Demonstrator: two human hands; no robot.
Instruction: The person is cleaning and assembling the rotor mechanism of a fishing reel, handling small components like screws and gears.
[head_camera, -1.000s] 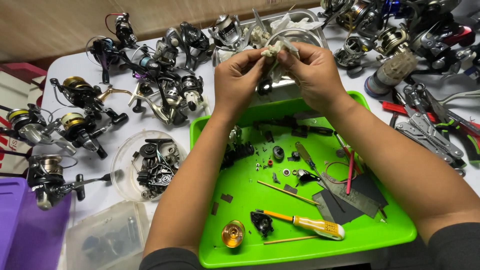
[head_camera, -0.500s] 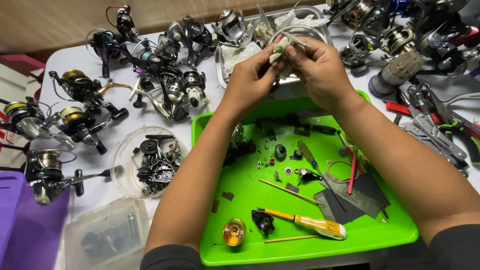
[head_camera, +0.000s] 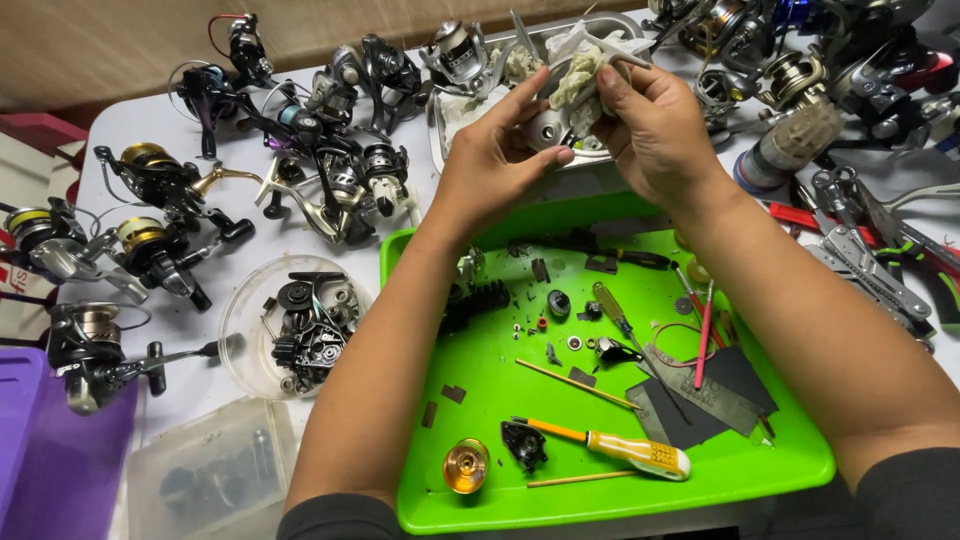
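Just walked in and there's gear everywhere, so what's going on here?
A person holds a small silvery reel part in the left hand and presses a crumpled rag to it with the right hand, above a green tray of screwdrivers and small parts. Many fishing reels lie around the table.

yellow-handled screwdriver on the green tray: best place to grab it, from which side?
Take the screwdriver by its thick yellow handle, coming straight down from above. It lies flat on the green tray, handle toward the right with bare tray around it; the thin shaft ends beside a small black part.
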